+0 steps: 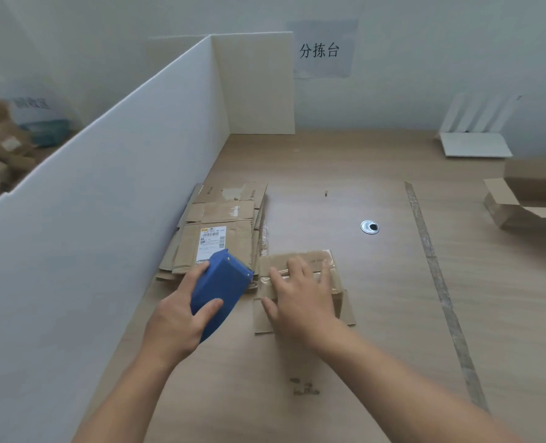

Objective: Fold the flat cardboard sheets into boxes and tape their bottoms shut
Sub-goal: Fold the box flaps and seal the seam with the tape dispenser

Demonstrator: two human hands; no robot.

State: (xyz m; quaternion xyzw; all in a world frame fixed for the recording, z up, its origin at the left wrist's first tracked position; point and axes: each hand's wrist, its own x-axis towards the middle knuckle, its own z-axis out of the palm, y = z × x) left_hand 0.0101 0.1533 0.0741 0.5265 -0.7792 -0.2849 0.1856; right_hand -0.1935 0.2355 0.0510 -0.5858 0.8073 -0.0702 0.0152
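Gripping the blue tape dispenser (219, 290) in my left hand (176, 321), I press my open right hand (300, 295) flat on the small box (329, 270) on the wooden table (377, 314), beside the flat cardboard stack (220, 225) along the white partition (105, 199).

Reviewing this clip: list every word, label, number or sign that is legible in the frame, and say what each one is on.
"分拣台": grey paper sign on the back wall.
Shipping label on the top flattened carton of the stack: barcodes and print, too small to read.
Print on the stack's far flaps: too blurred to read.
Print under tape on the box beneath the right hand: unreadable.
Sign behind the white divider: blurred.
Blue tape dispenser in the left hand: no text visible.
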